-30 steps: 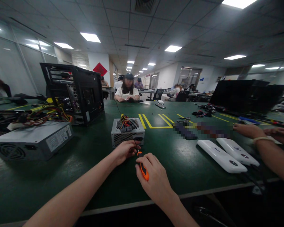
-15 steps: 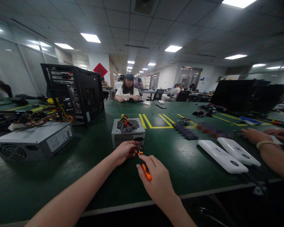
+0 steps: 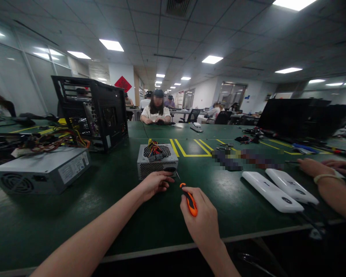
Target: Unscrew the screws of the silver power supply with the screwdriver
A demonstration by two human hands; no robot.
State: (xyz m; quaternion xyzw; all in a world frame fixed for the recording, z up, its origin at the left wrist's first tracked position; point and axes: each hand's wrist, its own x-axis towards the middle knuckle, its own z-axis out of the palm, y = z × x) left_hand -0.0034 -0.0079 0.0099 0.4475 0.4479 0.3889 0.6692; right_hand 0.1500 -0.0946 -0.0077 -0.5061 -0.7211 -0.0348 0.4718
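Observation:
A small grey power supply with perforated sides sits in front of me, a bundle of coloured cables on its top. My left hand rests at its front face, index finger stretched toward the black socket and the other fingers loosely bent; nothing shows in it. Wrapped in my right hand is an orange-and-black screwdriver. Its thin shaft points up and left, with the tip near the front right corner of the power supply. Whether the tip touches the casing I cannot tell.
At the left lie a larger power supply and a black computer case. Two white power banks are on the right, beside a co-worker's hands. Dark monitors stand behind. Another person sits across the table.
My right hand has moved right with the screwdriver, whose tip has come away from my left fingers toward the power supply's right corner. My left fingers have loosened and spread.

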